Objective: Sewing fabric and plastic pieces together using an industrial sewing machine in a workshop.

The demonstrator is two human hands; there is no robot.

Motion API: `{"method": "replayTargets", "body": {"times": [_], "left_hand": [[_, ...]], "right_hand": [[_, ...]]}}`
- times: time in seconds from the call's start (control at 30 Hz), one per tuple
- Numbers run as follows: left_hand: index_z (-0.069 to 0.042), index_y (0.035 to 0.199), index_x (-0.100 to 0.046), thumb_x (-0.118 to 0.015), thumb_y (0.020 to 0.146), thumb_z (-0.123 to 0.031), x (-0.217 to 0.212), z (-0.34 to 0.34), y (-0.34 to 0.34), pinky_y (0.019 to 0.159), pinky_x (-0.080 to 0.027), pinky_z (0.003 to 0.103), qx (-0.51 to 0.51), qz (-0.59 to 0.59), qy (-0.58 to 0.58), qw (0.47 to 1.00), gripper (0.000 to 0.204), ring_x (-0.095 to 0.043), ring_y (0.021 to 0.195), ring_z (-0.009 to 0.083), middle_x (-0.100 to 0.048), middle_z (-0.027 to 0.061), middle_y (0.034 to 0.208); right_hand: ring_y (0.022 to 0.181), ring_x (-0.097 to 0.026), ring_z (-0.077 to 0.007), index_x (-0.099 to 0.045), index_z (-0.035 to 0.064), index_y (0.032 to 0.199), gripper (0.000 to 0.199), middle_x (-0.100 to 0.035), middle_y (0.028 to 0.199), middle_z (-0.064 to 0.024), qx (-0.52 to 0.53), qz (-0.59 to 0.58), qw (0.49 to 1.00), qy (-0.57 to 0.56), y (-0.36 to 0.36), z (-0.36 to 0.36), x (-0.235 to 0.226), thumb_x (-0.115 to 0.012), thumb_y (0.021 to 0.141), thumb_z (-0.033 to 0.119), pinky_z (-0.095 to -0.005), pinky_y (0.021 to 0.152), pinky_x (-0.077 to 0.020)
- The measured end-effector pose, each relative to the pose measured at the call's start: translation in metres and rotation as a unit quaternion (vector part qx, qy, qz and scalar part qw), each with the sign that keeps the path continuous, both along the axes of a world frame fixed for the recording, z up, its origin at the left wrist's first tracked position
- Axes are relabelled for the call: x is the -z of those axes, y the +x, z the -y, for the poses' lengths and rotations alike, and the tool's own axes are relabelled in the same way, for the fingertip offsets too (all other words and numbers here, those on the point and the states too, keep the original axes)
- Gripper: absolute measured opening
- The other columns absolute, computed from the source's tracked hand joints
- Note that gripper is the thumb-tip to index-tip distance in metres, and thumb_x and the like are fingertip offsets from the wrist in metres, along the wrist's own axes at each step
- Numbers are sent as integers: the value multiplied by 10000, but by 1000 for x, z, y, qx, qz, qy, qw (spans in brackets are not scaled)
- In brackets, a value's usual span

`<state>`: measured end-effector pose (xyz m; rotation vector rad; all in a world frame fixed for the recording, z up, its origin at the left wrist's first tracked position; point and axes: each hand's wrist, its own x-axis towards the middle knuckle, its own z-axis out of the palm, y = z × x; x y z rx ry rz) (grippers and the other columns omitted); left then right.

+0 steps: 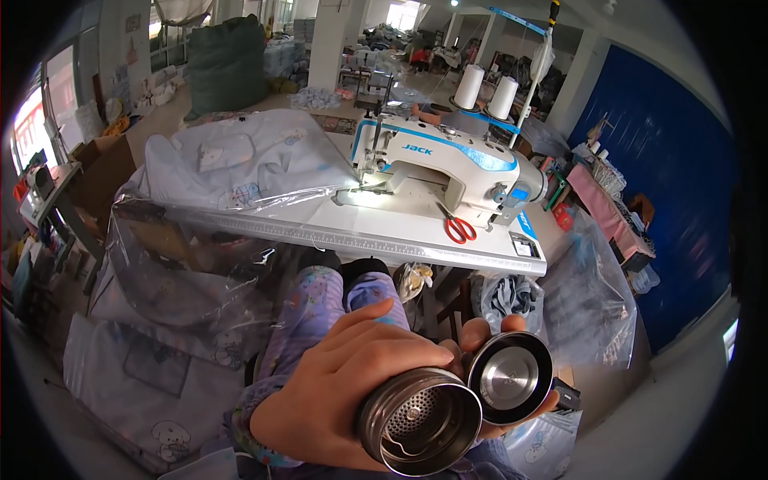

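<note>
My left hand (340, 384) comes in from the lower left and is wrapped round the neck of a metal flask (374, 428). Its open mouth is tilted toward me, and a perforated strainer (412, 410) with a thin wire loop sits inside. Just to the right, my right hand (477, 334) grips a round flask lid (510, 376) by its dark rim, with the silvery inner side facing me. Lid and flask are apart, side by side above my lap. Most of the right palm is hidden behind the lid.
A white and blue sewing machine (448, 152) stands on the worktable (416, 250) ahead, its lamp lit. Red-handled scissors (460, 230) lie on the tabletop. Pale printed fabric (248, 160) in clear plastic drapes off the left side. A bag of grey strips (516, 296) hangs below right.
</note>
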<state>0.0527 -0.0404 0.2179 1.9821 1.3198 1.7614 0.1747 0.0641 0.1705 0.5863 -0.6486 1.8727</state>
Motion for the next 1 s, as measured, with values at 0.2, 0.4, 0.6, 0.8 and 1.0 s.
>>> {"method": "replayTargets", "body": {"times": [0.2,0.4,0.6,0.8,1.0], "left_hand": [[-28,1193,-598,-862,716,-293,0,1,-1,1129,-262,499,4,3,-15,1000,606,-670,1045,262,-706,117,1082],[-16,1189,-605,-849,735,-277,-1,2,1,1130,-257,503,-4,6,-11,1000,578,-670,1046,267,-705,129,1078],[-10,1184,-607,-847,744,-262,-1,4,2,1128,-256,510,-19,-18,-12,1000,561,-673,1040,264,-702,135,1078],[5,1128,-627,-845,745,-243,-4,5,10,1092,-329,508,-62,-28,23,997,505,-698,962,264,-711,153,1023],[-3,1075,-639,-831,759,-221,-4,2,16,1069,-363,500,-93,-25,41,995,430,-706,901,256,-718,152,987]], "right_hand": [[901,-644,-364,-189,-26,1472,996,-434,1211,-347,-21,-7,1000,11,1,-3,2,-495,880,714,-346,648,-618],[858,-641,-346,-233,-30,1465,990,-467,1190,-343,0,5,1000,-2,0,0,2,-513,876,714,-365,659,-584],[807,-642,-344,-243,-45,1459,1019,-486,1176,-344,-4,-16,1000,-3,-3,1,5,-535,860,726,-432,731,-558],[884,-640,-392,-224,-13,1480,1004,-457,1186,-348,-41,1,999,31,9,-10,4,-566,860,698,-445,743,-571],[953,-526,-297,-340,133,1485,812,-451,1251,-195,-116,62,985,111,18,-18,4,-676,873,547,-379,812,-469]]}}
